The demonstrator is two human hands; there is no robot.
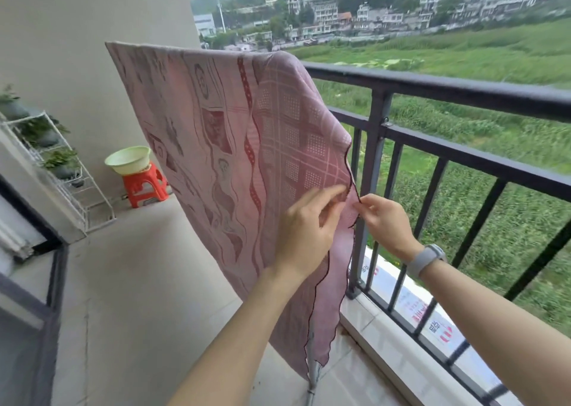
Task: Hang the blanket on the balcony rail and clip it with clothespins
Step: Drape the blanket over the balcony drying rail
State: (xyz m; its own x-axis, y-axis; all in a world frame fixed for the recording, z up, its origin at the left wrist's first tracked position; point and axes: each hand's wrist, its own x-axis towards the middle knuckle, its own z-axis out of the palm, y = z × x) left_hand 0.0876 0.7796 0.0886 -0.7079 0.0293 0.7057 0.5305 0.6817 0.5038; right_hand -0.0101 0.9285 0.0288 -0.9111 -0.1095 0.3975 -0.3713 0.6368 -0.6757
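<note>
Both hands raised, left (304,229) fingers spread, right (381,218) pinching.

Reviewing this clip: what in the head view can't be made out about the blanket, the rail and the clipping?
- What carries the blanket's top edge: the cloth itself covers it.
- Clothespins: none visible; any could be behind the cloth.
- Left hand fingertips: motion-blurred, so their grip is unclear.
- Right hand: pinches the blanket's edge; anything small it holds is hidden by its fingers.
- Signs low on the balcony rail: barred over and blurred, unreadable.
</note>
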